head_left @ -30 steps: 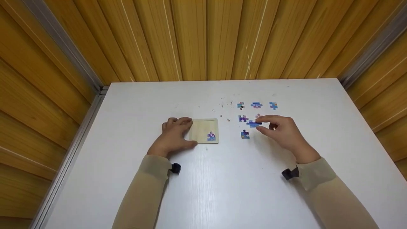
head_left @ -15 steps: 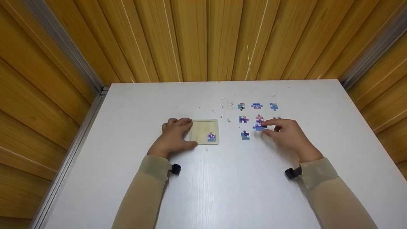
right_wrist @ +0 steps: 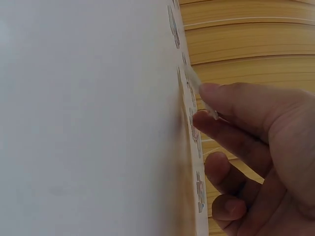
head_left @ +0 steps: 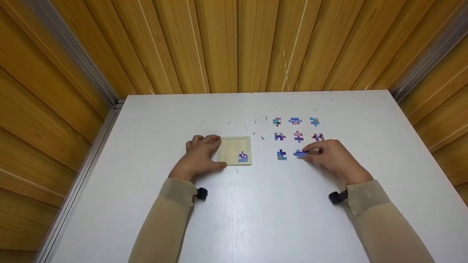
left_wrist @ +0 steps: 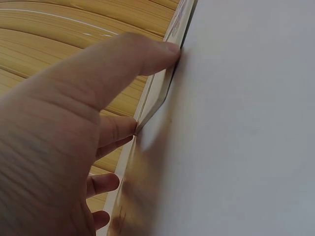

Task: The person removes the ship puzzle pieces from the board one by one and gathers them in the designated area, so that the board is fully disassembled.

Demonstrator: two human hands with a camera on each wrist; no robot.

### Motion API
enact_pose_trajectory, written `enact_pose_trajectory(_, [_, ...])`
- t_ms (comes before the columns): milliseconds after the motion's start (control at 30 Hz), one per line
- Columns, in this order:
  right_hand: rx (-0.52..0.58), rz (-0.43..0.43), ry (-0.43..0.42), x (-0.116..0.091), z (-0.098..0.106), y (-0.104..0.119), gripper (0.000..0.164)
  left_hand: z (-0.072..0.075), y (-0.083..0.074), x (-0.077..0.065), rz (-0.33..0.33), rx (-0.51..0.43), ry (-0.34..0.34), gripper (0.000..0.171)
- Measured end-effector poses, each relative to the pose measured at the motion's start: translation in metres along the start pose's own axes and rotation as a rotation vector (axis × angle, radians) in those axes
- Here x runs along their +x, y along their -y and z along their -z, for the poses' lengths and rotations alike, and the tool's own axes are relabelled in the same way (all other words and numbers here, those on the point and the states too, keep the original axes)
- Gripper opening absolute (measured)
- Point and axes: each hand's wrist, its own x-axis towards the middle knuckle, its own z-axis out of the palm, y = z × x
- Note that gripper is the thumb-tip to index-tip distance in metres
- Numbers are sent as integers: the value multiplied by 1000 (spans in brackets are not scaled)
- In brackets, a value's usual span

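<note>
My left hand grips a small square wooden puzzle tray by its left side. The thumb presses the tray's near edge, and a fingertip meets its far corner in the left wrist view. In the tray's near right corner lies a purple-and-blue jigsaw piece. To the right, my right hand pinches a blue jigsaw piece between thumb and index finger. The right wrist view shows this held piece edge-on, tilted close over the table. It sits beside another blue-and-purple piece.
Beyond the held piece lie several loose jigsaw pieces in rows, among them a pink one and a red-purple one. Dark crumbs dot the white table. A wood-patterned wall rises behind the table's far edge.
My right hand has moved the blue piece right and toward me, from over the middle row to the near row. The pink and red-purple pieces are now uncovered. My left hand stays put.
</note>
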Motion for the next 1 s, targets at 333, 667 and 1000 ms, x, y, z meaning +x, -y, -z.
enact_pose_trajectory(333, [-44,55,-13,-2,0,-1,23,0,-1,1,6,21,-14,101])
enact_pose_trajectory(667, [-51,58,-10,-2,-1,-2,23,0,-2,-1,22,12,-10,101])
enact_pose_trajectory(1000, [-44,33,-7,-3,-1,-1,23,-1,-1,0,28,7,-9,100])
